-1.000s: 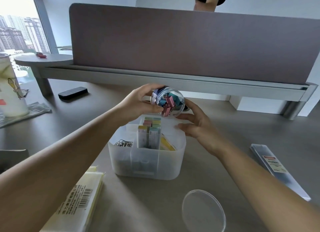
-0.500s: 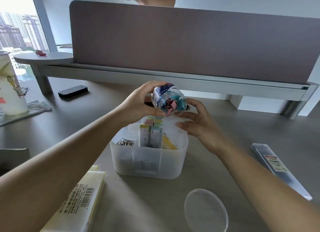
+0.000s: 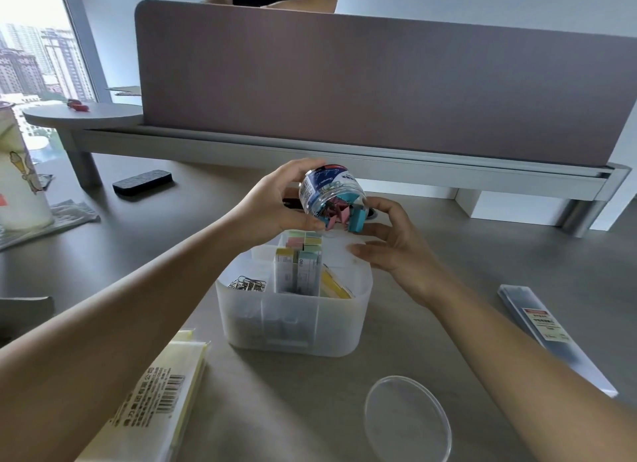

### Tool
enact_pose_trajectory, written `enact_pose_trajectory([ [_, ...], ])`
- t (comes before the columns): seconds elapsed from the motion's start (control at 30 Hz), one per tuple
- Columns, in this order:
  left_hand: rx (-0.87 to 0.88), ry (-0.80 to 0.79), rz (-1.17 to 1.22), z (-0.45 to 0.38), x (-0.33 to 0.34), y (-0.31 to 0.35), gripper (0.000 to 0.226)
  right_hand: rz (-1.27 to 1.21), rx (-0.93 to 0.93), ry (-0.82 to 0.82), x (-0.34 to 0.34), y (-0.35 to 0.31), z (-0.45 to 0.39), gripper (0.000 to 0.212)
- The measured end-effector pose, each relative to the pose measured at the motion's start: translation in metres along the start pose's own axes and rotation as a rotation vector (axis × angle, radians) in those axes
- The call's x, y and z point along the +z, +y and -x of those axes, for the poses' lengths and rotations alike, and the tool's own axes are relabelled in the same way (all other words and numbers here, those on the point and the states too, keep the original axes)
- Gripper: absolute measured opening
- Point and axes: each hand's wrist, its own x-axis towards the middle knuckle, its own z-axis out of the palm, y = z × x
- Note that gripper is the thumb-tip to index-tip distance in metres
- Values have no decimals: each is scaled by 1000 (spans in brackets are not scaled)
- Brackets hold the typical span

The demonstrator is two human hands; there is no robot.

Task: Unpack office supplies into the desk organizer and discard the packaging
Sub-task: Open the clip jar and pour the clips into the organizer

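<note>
My left hand [image 3: 272,199] grips a clear plastic jar [image 3: 327,194] with a blue label, tipped mouth-down over the back of the translucent desk organizer [image 3: 293,323]. Pink and teal binder clips [image 3: 344,218] crowd the jar's mouth and spill out. My right hand [image 3: 389,244] is cupped just right of the mouth, fingers loosely curved, holding nothing. The organizer holds pastel sticky-note packs [image 3: 303,261], paper clips [image 3: 248,284] and a yellow item.
The jar's clear round lid [image 3: 406,423] lies on the desk at the front. A yellow packaged pad [image 3: 151,403] lies front left, a long clear sleeve [image 3: 548,330] at right. A black eraser [image 3: 143,182], a printed cup [image 3: 17,179] and a desk divider [image 3: 362,89] stand behind.
The left hand has tipped the jar further, mouth downward, and binder clips now stick out of it. The right hand stays cupped beside the mouth.
</note>
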Motion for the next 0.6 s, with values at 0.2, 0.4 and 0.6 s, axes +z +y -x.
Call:
enact_pose_trajectory([
  [0.2, -14, -9, -10, 3, -2, 2, 72, 24, 7, 6, 0, 0, 1, 50],
  [0.4, -21, -29, 20, 5, 4, 4, 76, -36, 0, 18, -2, 1, 3, 44],
  [0.6, -21, -18, 0, 3, 7, 4, 78, -26, 10, 15, -5, 3, 1, 45],
])
